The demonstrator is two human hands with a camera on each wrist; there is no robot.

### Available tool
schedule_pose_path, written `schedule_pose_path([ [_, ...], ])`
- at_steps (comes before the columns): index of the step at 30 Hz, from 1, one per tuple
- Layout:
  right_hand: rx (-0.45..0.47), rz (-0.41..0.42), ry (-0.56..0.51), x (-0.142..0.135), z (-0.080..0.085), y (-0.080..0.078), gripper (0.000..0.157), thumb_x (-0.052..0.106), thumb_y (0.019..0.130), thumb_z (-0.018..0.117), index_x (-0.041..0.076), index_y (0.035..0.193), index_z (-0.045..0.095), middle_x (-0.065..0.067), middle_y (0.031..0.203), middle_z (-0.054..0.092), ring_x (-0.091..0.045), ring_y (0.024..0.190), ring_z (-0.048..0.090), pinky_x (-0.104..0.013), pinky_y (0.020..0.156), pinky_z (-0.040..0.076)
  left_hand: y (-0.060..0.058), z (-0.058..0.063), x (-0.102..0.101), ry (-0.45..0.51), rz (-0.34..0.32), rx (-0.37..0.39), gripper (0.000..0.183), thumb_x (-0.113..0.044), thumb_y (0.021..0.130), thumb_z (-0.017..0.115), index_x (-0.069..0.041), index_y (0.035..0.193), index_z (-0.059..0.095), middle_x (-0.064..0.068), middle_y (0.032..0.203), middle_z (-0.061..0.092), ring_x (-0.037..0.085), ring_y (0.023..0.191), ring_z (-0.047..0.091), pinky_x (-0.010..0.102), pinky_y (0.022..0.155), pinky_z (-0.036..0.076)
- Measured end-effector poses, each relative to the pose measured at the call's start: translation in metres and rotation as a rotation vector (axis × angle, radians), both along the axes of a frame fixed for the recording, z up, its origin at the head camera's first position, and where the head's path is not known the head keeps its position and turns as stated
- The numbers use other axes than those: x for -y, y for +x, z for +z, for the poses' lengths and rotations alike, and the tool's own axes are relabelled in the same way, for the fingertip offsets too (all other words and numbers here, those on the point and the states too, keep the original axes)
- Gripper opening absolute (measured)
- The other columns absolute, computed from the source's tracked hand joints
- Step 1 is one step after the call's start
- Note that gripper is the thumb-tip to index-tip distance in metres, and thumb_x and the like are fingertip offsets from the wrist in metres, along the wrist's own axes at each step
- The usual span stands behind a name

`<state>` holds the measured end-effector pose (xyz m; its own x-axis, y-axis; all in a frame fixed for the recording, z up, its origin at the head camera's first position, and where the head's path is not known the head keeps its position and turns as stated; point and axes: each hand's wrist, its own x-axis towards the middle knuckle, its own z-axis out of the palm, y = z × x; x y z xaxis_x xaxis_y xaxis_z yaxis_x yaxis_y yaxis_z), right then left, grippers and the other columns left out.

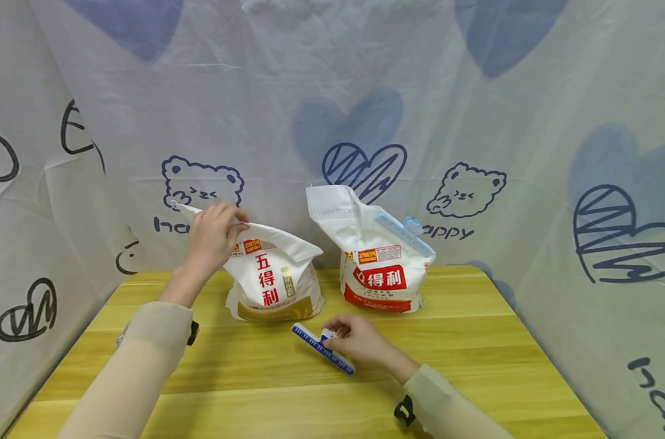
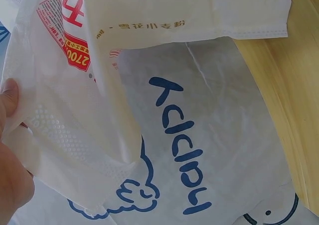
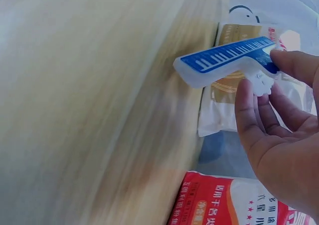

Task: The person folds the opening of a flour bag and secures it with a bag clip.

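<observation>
My left hand (image 1: 214,235) pinches the folded top edge of a white flour bag (image 1: 266,274) with red characters and a gold base band. In the left wrist view the thumb presses on the flour bag's top (image 2: 65,135), and part of that hand is cut off. My right hand (image 1: 360,341) holds a blue-and-white bag sealing clip (image 1: 321,349) by its white grip, just above the table in front of the bags. The right wrist view shows thumb and fingers around the clip's grip (image 3: 261,83), its long bar pointing away from the hand.
A second flour bag (image 1: 379,280), with a red label, stands to the right; a light-blue sealing clip (image 1: 404,235) sits across its folded top. Both bags are near the back of the wooden table (image 1: 255,390). Behind hangs a patterned cloth (image 1: 272,122).
</observation>
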<state>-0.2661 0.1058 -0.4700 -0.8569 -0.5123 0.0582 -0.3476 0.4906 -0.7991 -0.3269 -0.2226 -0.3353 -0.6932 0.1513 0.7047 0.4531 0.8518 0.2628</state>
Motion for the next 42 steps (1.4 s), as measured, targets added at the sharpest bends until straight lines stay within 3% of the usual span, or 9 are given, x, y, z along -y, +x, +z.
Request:
schedule_pose_path([
  [6,-0.071,-0.055,-0.068,0.001,0.007,0.001,0.029,0.016,0.090,0.079,0.004,0.115,0.072,-0.005,0.106,0.072,-0.016,0.093,0.064,-0.029,0.081,0.057,0.001,0.001,0.000,0.002,0.000,0.010,0.007,-0.006,0.096,0.072,-0.006,0.102,0.069,0.012,0.104,0.068,0.034,0.106,0.060,0.063,0.106,0.044],
  [13,-0.151,-0.123,-0.231,0.005,0.013,0.002,0.029,0.008,0.089,0.080,0.001,0.116,0.072,-0.008,0.105,0.073,-0.018,0.092,0.065,-0.027,0.082,0.059,0.001,0.002,0.001,0.005,0.003,0.020,0.007,-0.005,0.096,0.072,-0.005,0.103,0.069,0.013,0.106,0.068,0.036,0.109,0.060,0.063,0.108,0.042],
  [22,-0.213,-0.218,-0.369,0.010,0.026,-0.001,0.030,0.004,0.089,0.081,0.003,0.117,0.073,-0.011,0.111,0.072,-0.026,0.099,0.067,-0.035,0.087,0.062,0.001,0.002,0.001,0.002,0.002,0.019,0.008,-0.006,0.096,0.073,-0.006,0.103,0.069,0.012,0.106,0.068,0.036,0.110,0.061,0.063,0.111,0.041],
  [30,-0.330,-0.231,-0.473,0.012,0.042,-0.006,0.032,0.002,0.088,0.081,0.003,0.119,0.072,-0.011,0.114,0.070,-0.027,0.103,0.067,-0.034,0.091,0.062,0.002,0.000,0.001,0.013,0.003,0.020,0.008,-0.005,0.095,0.073,-0.007,0.102,0.069,0.012,0.105,0.068,0.035,0.107,0.061,0.063,0.110,0.041],
  [37,-0.373,-0.222,-0.583,0.018,0.052,-0.012,0.033,0.000,0.088,0.081,0.000,0.119,0.072,-0.015,0.118,0.067,-0.030,0.104,0.069,-0.034,0.092,0.061,0.003,0.000,0.002,0.015,-0.001,0.024,0.008,-0.003,0.095,0.072,-0.007,0.102,0.069,0.012,0.105,0.068,0.039,0.119,0.060,0.066,0.115,0.036],
  [42,-0.428,-0.195,-0.668,0.025,0.057,-0.015,0.034,-0.006,0.087,0.079,-0.007,0.120,0.069,-0.022,0.118,0.066,-0.036,0.103,0.067,-0.039,0.093,0.061,0.004,-0.002,0.002,0.008,0.002,0.030,0.009,-0.004,0.095,0.073,-0.008,0.102,0.069,0.011,0.104,0.067,0.037,0.112,0.061,0.067,0.114,0.037],
])
